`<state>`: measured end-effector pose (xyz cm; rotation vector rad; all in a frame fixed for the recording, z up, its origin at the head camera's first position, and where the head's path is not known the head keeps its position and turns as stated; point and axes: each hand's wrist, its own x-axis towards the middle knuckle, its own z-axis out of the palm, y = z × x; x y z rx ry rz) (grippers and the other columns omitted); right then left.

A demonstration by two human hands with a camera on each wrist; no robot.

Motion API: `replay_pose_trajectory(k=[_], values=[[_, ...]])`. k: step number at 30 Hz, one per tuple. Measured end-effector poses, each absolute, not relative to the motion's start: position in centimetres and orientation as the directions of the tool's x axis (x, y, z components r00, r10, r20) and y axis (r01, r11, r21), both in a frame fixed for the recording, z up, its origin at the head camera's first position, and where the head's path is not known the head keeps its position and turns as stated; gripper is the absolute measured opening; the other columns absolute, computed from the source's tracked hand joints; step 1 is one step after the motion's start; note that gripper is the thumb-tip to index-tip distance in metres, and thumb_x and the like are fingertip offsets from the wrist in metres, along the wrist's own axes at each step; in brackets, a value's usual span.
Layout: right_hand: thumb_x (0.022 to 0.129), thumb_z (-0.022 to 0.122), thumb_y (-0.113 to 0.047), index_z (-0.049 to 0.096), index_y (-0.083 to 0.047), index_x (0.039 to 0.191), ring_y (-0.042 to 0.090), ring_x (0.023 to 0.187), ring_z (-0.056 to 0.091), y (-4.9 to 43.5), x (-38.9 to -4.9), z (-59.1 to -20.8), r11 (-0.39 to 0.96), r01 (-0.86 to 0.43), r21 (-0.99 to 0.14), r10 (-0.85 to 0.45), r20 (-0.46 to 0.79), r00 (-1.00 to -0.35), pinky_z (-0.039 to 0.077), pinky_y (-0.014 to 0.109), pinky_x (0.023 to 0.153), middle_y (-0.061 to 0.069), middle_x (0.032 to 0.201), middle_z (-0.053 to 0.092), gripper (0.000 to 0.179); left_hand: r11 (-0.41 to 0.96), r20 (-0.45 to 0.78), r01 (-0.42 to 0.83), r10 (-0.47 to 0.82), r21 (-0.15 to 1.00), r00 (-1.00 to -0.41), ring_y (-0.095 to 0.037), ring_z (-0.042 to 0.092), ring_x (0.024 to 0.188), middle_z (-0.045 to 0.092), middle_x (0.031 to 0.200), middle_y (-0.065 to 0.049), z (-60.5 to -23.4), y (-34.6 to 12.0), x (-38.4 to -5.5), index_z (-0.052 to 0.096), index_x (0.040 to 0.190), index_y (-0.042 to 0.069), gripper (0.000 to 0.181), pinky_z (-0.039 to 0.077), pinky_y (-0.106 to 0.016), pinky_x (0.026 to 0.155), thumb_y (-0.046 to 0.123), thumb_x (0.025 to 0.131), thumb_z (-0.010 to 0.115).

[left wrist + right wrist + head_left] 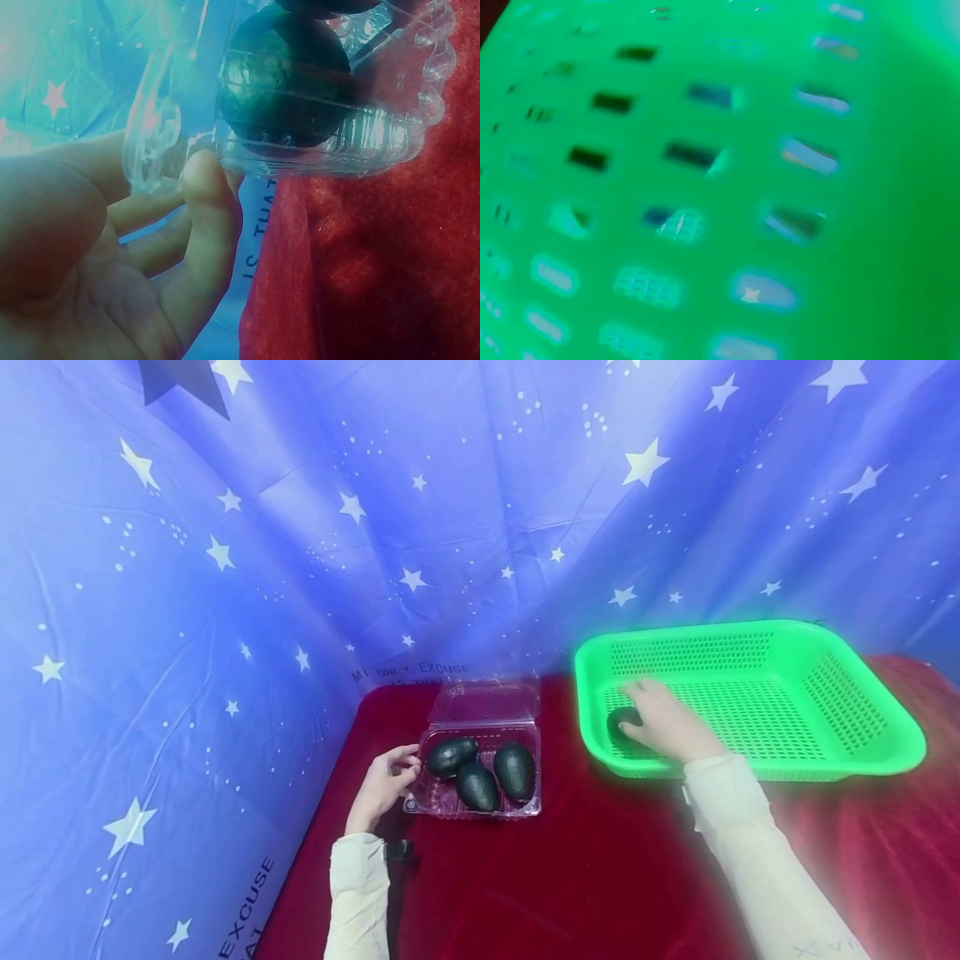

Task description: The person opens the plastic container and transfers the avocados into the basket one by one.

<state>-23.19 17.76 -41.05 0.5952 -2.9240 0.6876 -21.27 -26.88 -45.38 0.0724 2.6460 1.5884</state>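
Observation:
Three dark green avocados (477,786) lie in a clear plastic clamshell box (537,806), its lid raised at the back. My left hand (384,787) is at the box's left edge. Up close, the left wrist view has its thumb and fingers (208,199) pinching the rim, beside one avocado (289,82). Over on the right, another avocado (621,724) lies at the left end of a bright green plastic basket (885,760). My right hand (671,722) is above it with fingers extended, its thumb beside the fruit. Only the basket's slotted surface (757,127) shows in the right wrist view.
A dark red cloth (585,868) covers the table. Behind and to the left hangs a blue curtain (465,527) with white stars, meeting the table's back edge. The basket stands to the right of the box, with red cloth between them.

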Motion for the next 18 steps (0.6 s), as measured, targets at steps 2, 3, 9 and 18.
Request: replay_pose_trajectory(k=[2, 3, 9, 18], values=[[0.088, 0.07, -0.011, 0.046, 0.008, 0.139, 0.047, 0.128, 0.044, 17.4, -23.1, -40.6, 0.821, -0.397, -0.411, -0.355, 0.178, -0.918, 0.038, 0.063, 0.108, 0.032, 0.138, 0.047, 0.06, 0.47, -0.023, 0.015, 0.073, 0.883, -0.997, -0.026, 0.065, 0.084, 0.066, 0.106, -0.023, -45.4, -26.9, -21.3, 0.058, 0.132, -0.005, 0.042, 0.057, -0.028, 0.054, -0.005, 0.091, 0.063], [0.089, 0.069, -0.011, 0.046, 0.008, 0.139, 0.047, 0.127, 0.045, 17.1, -23.1, -40.4, 0.82, -0.403, -0.406, -0.357, 0.187, -0.915, 0.039, 0.062, 0.108, 0.031, 0.136, 0.048, 0.059, 0.47, -0.021, 0.018, 0.078, 0.882, -0.997, -0.026, 0.065, 0.084, 0.066, 0.106, -0.023, -45.4, -26.9, -21.4, 0.058, 0.132, -0.006, 0.042, 0.057, -0.028, 0.054, -0.005, 0.091, 0.063], [0.091, 0.067, -0.014, 0.048, 0.009, 0.137, 0.045, 0.125, 0.048, 15.6, -23.2, -39.7, 0.821, -0.443, -0.36, -0.374, 0.245, -0.894, 0.04, 0.06, 0.108, 0.031, 0.134, 0.051, 0.055, 0.466, -0.018, 0.023, 0.084, 0.884, -0.996, -0.026, 0.065, 0.084, 0.065, 0.107, -0.025, -45.3, -26.9, -21.4, 0.057, 0.133, -0.006, 0.042, 0.057, -0.028, 0.053, -0.005, 0.091, 0.062], [0.089, 0.07, -0.014, 0.052, 0.007, 0.133, 0.037, 0.115, 0.056, 11.7, -22.8, -39.2, 0.795, -0.508, -0.332, -0.411, 0.32, -0.853, 0.051, 0.052, 0.099, 0.024, 0.125, 0.057, 0.052, 0.474, -0.017, 0.02, 0.073, 0.88, -0.997, -0.029, 0.066, 0.084, 0.066, 0.106, -0.023, -45.3, -26.8, -21.2, 0.057, 0.133, -0.005, 0.042, 0.058, -0.03, 0.055, -0.005, 0.091, 0.063]])
